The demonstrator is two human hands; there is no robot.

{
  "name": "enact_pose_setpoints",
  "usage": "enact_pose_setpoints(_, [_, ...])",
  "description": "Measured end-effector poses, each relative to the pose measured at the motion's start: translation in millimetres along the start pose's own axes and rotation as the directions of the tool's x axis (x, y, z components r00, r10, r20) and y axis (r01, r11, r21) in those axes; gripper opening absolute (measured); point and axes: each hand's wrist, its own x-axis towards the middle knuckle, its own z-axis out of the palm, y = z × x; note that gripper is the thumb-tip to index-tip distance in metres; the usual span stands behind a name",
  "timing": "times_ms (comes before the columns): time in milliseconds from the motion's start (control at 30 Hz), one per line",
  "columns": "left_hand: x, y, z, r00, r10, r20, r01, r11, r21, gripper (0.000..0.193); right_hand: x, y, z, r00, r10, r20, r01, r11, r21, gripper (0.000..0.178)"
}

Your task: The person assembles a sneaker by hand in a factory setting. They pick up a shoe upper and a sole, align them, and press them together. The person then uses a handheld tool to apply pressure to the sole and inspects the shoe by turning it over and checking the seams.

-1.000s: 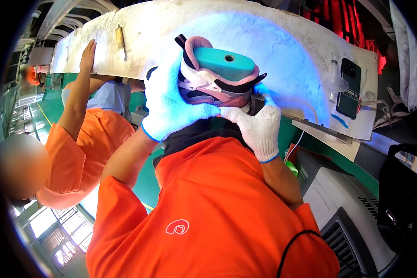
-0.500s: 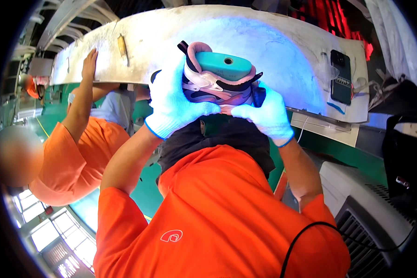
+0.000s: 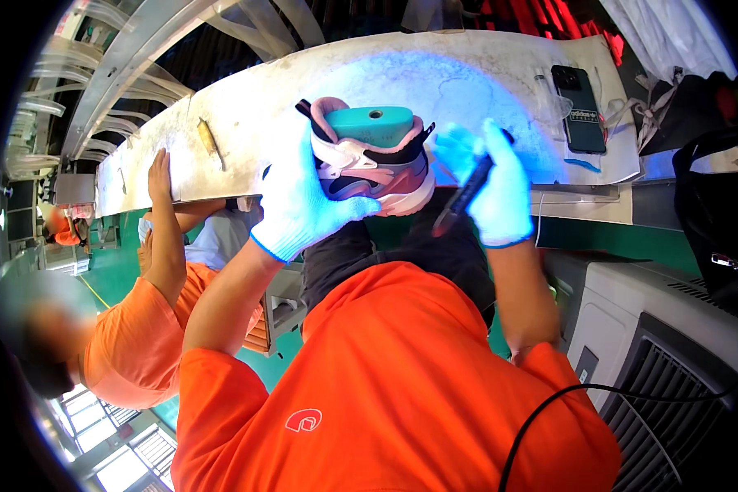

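Note:
Held up at the near edge of the bench is a sneaker (image 3: 406, 176) in pink, white, grey and black. A teal shoe last (image 3: 369, 125) fills its opening. My left hand (image 3: 299, 201), in a white glove, grips the shoe from its left side, thumb along the lower edge. To the right, apart from the shoe, my gloved right hand (image 3: 504, 193) is closed around a dark pen-shaped tool (image 3: 467, 197). The tool slants down toward the left; motion blurs it, so its exact kind is unclear. Blue light falls over both gloves.
On the long pale worktable (image 3: 262, 107) lie a yellow-handled tool (image 3: 210, 144) at left and a dark phone (image 3: 580, 115) at right. A co-worker's hand (image 3: 160, 176) rests on its left edge. A grey machine (image 3: 656, 328) stands at right.
My right hand has left the shoe and moved right and up, showing the dark tool in it. My left hand still holds the shoe, now more turned to show its side and sole edge.

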Motion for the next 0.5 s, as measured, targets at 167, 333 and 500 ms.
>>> enact_pose_setpoints(167, [0,7,-8,0.993,-0.095,0.070,0.094,0.995,0.012,0.132,41,34,-16,0.990,-0.031,0.136,0.054,0.984,-0.169,0.035])
enact_pose_setpoints(333, [-3,8,-8,0.990,-0.073,0.119,0.072,0.997,0.013,0.128,38,38,-8,0.982,-0.181,0.060,0.182,0.798,-0.574,0.016])
enact_pose_setpoints(500, [-3,0,0,0.996,-0.079,0.037,0.080,0.997,-0.016,0.119,40,30,12,0.985,-0.170,-0.001,0.131,0.764,-0.632,0.013])
